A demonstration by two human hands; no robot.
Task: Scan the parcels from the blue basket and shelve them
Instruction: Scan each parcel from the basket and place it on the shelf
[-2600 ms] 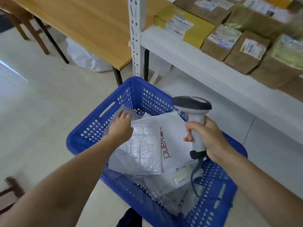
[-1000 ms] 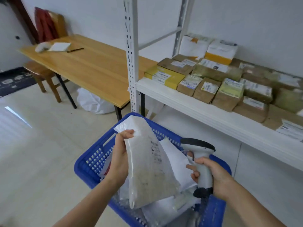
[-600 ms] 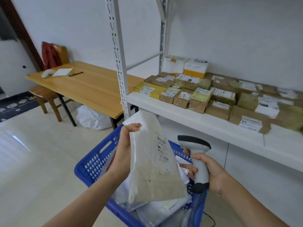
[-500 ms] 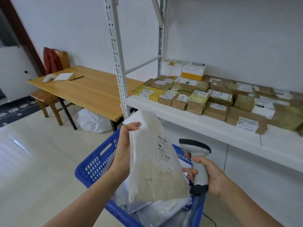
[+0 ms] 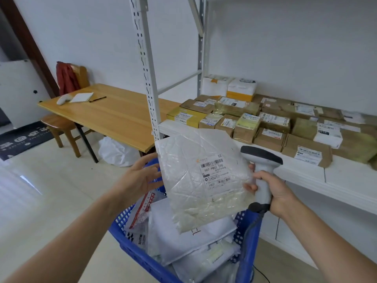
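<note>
- L grip: fingers spread, at 9 o'clock edge of parcel.
- R grip: curled round scanner, 3 o'clock of parcel.
- Parcel w/ label up, over blue basket.

Crinkled translucent parcel, barcode label facing the camera, is held tilted above the blue basket. A grey scanner is just to its right. White parcels are piled in the basket.
</note>
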